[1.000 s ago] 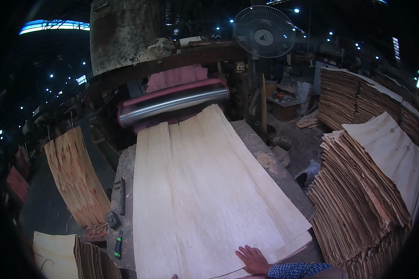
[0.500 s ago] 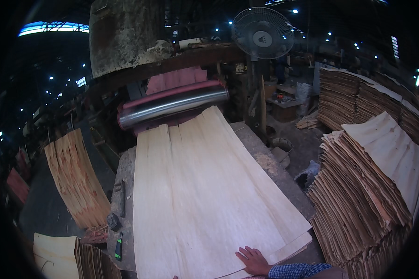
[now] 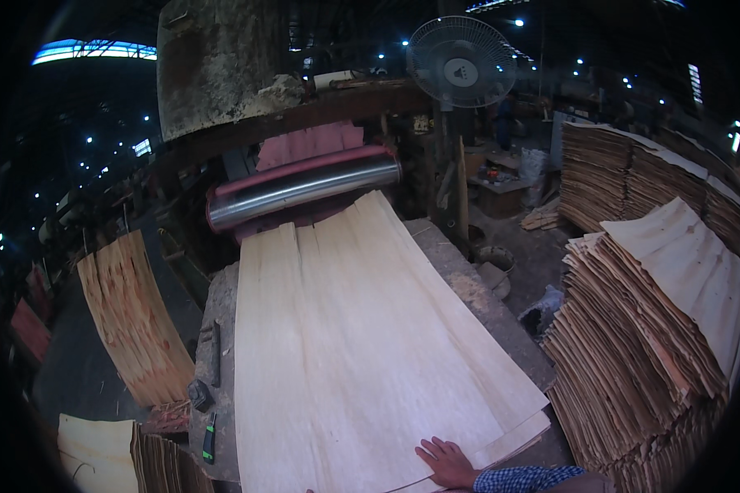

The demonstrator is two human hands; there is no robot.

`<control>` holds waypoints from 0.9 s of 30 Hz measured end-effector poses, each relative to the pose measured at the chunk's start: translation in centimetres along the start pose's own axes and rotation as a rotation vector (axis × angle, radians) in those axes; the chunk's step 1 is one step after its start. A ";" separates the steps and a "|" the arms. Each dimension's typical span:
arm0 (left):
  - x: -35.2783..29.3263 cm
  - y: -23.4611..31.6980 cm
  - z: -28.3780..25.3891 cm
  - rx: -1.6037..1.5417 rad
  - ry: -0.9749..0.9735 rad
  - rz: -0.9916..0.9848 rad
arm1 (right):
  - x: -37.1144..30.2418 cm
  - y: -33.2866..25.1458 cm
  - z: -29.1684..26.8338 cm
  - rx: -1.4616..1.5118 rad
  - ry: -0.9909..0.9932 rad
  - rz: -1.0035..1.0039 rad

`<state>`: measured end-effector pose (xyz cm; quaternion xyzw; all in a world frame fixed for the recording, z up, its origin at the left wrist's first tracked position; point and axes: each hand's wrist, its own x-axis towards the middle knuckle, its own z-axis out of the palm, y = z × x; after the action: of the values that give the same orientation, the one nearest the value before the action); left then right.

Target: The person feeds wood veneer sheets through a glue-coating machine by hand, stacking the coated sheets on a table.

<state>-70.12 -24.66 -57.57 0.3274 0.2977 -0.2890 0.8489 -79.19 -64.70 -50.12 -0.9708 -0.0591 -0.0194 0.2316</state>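
A wide pale wood veneer sheet (image 3: 362, 345) lies on the worktable, its far end close to a metal roller (image 3: 304, 191) with pink stain around it. My right hand (image 3: 447, 462) rests flat on the sheet's near right part, fingers spread, the checked sleeve coming in from the lower right. Under that corner the edge of another sheet shows. Of my left hand (image 3: 310, 490) only a fingertip appears at the bottom edge, by the sheet's near side; its other fingers are out of the picture.
Tall veneer stacks (image 3: 633, 353) stand on the right. Left on the table edge lie a green-and-black utility knife (image 3: 210, 440) and a dark bar-shaped tool (image 3: 211, 353). A stained veneer sheet (image 3: 136, 316) leans farther left. A fan (image 3: 460, 62) stands behind the table.
My right hand stays flat in the same spot on the veneer sheet. Slightly less of my left fingertip shows. The view has shifted a little.
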 end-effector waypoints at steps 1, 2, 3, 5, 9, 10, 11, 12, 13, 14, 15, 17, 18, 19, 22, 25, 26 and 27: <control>0.1 -0.1 -0.2 0.008 0.003 0.007 | 0.0 -0.1 -0.2 0.004 -0.008 0.001; 0.2 -0.1 -0.4 0.006 -0.006 0.011 | 0.1 -0.3 -0.3 -0.002 -0.018 0.011; 0.3 -0.1 -0.5 0.005 -0.015 0.014 | 0.1 -0.4 -0.3 -0.008 -0.027 0.020; 0.6 -0.2 -0.9 -0.004 -0.021 0.013 | 0.1 -0.4 -0.3 -0.015 -0.033 0.029; 0.3 -0.2 -0.4 0.003 -0.004 0.016 | 0.1 -0.4 -0.3 -0.016 -0.024 0.027; 0.1 -0.2 -0.1 0.012 0.001 0.022 | 0.1 -0.4 -0.4 -0.014 -0.023 0.026; 0.1 -0.1 -0.2 0.004 -0.004 0.018 | 0.2 -0.2 -0.5 -0.053 -0.029 0.001; 0.1 -0.1 -0.3 -0.004 -0.010 0.013 | 0.4 0.1 -0.7 -0.092 -0.034 -0.025; 0.2 -0.1 -0.4 -0.013 -0.015 0.009 | 0.5 0.2 -0.8 -0.132 -0.039 -0.050; 0.4 -0.1 -0.7 -0.015 -0.017 0.000 | 0.4 0.1 -0.6 -0.093 -0.023 -0.030; 0.6 -0.1 -1.0 -0.018 -0.019 -0.009 | 0.2 -0.1 -0.3 -0.054 -0.007 -0.010; 0.6 -0.1 -0.9 -0.022 -0.023 -0.012 | 0.1 -0.2 0.0 -0.021 0.017 0.006; 0.4 -0.1 -0.5 -0.023 -0.024 -0.006 | 0.1 -0.2 0.1 -0.027 0.025 0.003; 0.2 -0.1 -0.2 -0.024 -0.026 -0.001 | 0.0 -0.2 0.1 -0.033 0.033 0.000; 0.2 -0.1 -0.2 -0.023 -0.018 -0.002 | 0.1 -0.1 0.3 -0.033 0.038 0.001; 0.3 -0.1 -0.4 -0.018 -0.022 -0.007 | 0.1 -0.1 0.3 -0.031 0.034 -0.001; 0.4 -0.1 -0.4 -0.019 -0.020 -0.009 | 0.1 -0.1 0.3 -0.027 0.035 -0.001; 0.4 -0.1 -0.5 -0.020 -0.018 -0.010 | 0.0 -0.1 0.3 -0.024 0.035 0.000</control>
<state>-70.07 -24.47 -58.14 0.3146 0.2945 -0.2932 0.8534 -79.17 -64.48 -50.32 -0.9730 -0.0547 -0.0372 0.2211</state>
